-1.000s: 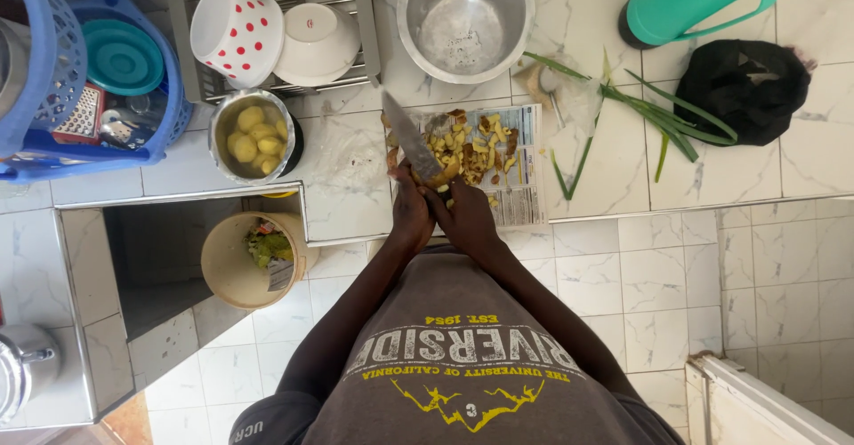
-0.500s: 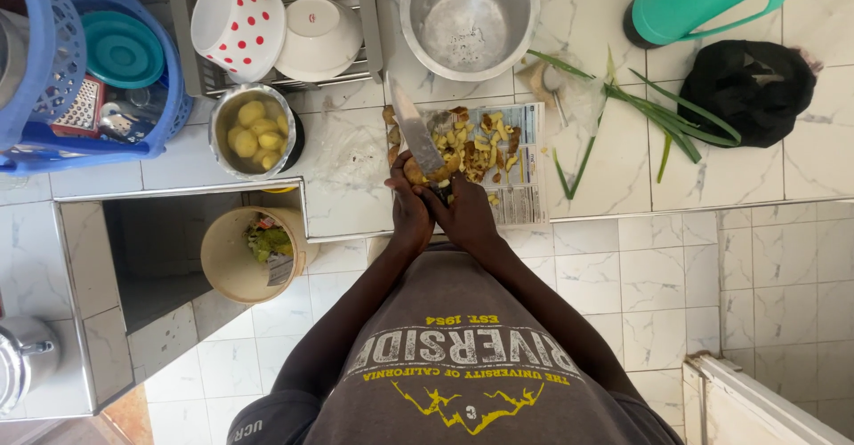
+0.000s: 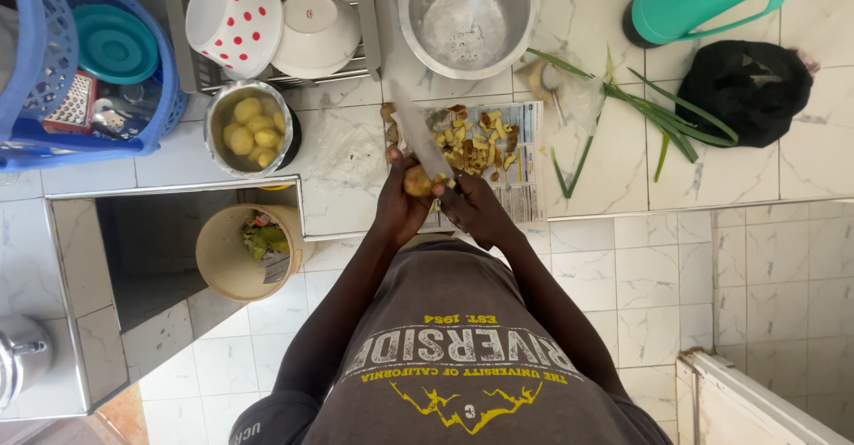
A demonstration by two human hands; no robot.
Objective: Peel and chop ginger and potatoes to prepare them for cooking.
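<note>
Seen from above, a person in a grey printed T-shirt stands at a white tiled counter [image 3: 738,174], both hands raised over its front edge. The left hand [image 3: 400,205] is closed around a small yellow potato [image 3: 418,181], holding it just above a sheet of newspaper [image 3: 525,192]. The right hand [image 3: 471,209] is clenched on the handle of a knife [image 3: 416,134], whose long blade slants up and away to the left, its lower part resting against the potato. The two hands are touching each other around the potato.

On the newspaper, just beyond the hands, lies a heap of brown and yellow potato peels [image 3: 476,138]. To the left of the hands a small metal pot [image 3: 249,127] holds several peeled yellow potatoes. Behind the paper sits a large empty steel bowl [image 3: 469,18]. Left of it, a wire rack [image 3: 356,18] carries a white cup with red dots [image 3: 233,20] and a white bowl [image 3: 316,34], both on their sides. At the far left a blue plastic basket [image 3: 53,143] holds a teal lid and small kitchen tools.

To the right of the newspaper lie green onion stalks [image 3: 658,116], then a black plastic bag [image 3: 752,89], with a teal flask [image 3: 703,0] behind them. Below the counter edge, on the tiled floor to the left, stands a tan bucket [image 3: 222,258] with green scraps inside
</note>
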